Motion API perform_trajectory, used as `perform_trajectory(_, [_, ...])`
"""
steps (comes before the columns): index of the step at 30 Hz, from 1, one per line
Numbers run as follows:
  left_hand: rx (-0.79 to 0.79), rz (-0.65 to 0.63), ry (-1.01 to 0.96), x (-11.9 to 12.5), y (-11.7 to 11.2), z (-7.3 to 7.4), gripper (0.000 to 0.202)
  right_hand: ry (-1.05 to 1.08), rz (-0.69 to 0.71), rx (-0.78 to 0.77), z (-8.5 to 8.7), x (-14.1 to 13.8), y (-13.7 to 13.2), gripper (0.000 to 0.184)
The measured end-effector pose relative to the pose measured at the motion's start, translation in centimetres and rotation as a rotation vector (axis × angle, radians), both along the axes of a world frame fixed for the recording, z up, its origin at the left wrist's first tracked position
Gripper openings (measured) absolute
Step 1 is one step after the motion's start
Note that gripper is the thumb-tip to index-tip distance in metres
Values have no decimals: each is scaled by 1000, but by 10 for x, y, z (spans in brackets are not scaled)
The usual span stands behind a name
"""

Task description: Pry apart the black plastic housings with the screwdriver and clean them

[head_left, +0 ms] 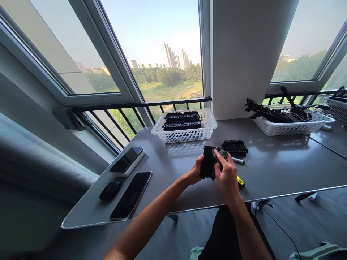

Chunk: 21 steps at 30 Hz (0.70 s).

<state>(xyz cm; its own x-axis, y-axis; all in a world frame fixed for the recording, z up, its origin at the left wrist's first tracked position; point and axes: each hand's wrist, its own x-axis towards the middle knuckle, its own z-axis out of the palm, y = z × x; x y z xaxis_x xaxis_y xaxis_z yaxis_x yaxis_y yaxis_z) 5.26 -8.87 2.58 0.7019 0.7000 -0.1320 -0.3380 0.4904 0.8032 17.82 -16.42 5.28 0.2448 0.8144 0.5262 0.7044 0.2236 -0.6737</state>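
Note:
My left hand (195,170) grips the left edge of a flat black plastic part (207,162) with jagged edges, raised above the desk. My right hand (227,173) is closed on a dark grey, speckled pad (221,153), whose exact kind I cannot make out. The pad lies against the upper right of the black part. Just behind my right hand, a similar black ridged part (234,147) rests on the desk. A marker pen (238,161) lies in front of it. Partly hidden by my right wrist is a yellow and black tool handle (240,182).
A white basket (187,137) of similar black parts stands by the window. Another white basket (291,127) at the right holds black devices and cables. On the desk's left are a phone (131,196), a mouse (110,190) and a second phone (127,159) on a white box.

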Motion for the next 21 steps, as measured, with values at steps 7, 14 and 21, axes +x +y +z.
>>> perform_trajectory(7, [-49,67,-54,0,-3,2,57,-187,42,-232,-2,-11,1,51])
perform_trajectory(14, [-80,262,-99,-2,3,19,58,-224,162,-318,3,-15,-7,40])
perform_trajectory(21, [-5,118,-48,0,-3,10,57,-3,-70,-14,2,-9,-4,46])
